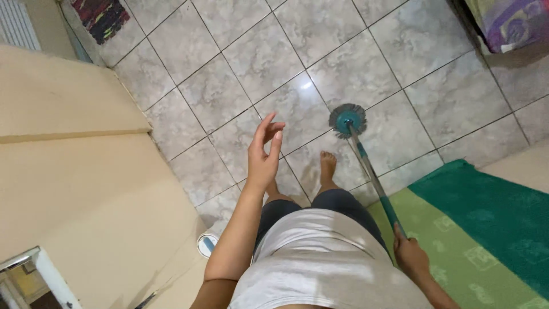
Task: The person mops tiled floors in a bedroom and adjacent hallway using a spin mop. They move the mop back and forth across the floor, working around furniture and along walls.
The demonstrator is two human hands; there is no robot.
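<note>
Right hand is wrapped round the teal-and-silver mop handle, low by the hip, fingers closed on the shaft. Left hand is up in the air w/ nothing in it, fingers spread loose, palm turned inward, over the tiles in front of the person's knees.

The mop head, round, grey fringe w/ teal hub, sits flat on the grey marbled tile floor, roughly mid-floor, just ahead of the bare foot. Handle slants back from it to the right hand.

A green mat lies at the floor's right edge, a lighter green patterned one beside it under the handle's upper end. A striped dark rug lies at the far left corner. A small white-and-blue round container stands by the beige wall on the left.

Progress, as a guess: tiles show a glossy light spot near the mop head, but can't tell wet from dry, so what's mopped vs. left isn't readable. Mop's on the floor mid-room; edges and corners look no different.
</note>
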